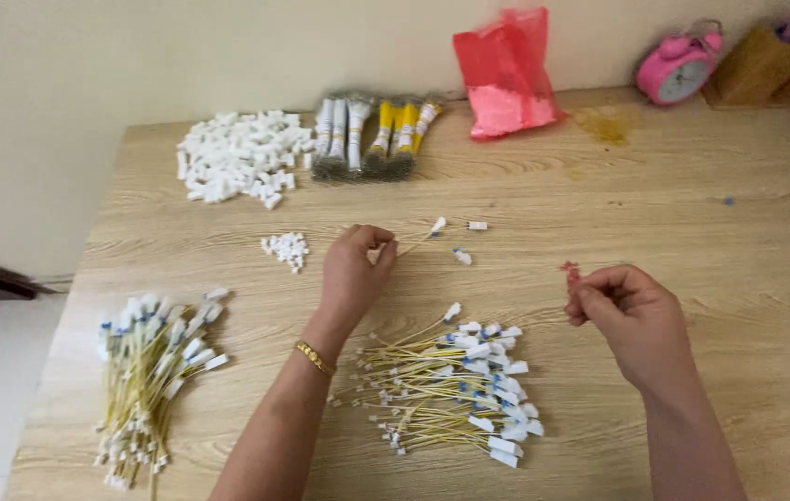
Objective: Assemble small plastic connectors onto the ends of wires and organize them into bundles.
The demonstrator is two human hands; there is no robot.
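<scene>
- At the near left of the wooden table point(599, 186) lay a fanned heap of yellow wires with white end plugs point(149, 371), too many to count.
- Farther back sat a large pile of white plastic connectors point(242, 165), and nearer in a small cluster point(287, 249) of perhaps a dozen.
- Beside the large pile, about five bundles of wire point(372, 137) lay side by side, some wrapped white and some yellow.
- The left hand point(353, 269) pinched a single yellow wire point(413, 243) between thumb and fingertips, its white plug pointing right; the wire looked light, thin and springy, best held close to the plug.
- Two loose plugs point(469, 239) lay just beyond it.
- Between the forearms lay a second heap of wires point(455, 385), uncounted.
- The right hand point(627, 315) was closed on a small red piece point(570, 271), tiny and easily dropped.
- At the far right stood one red plastic bag point(504, 74) and one pink alarm clock point(680, 67).
</scene>
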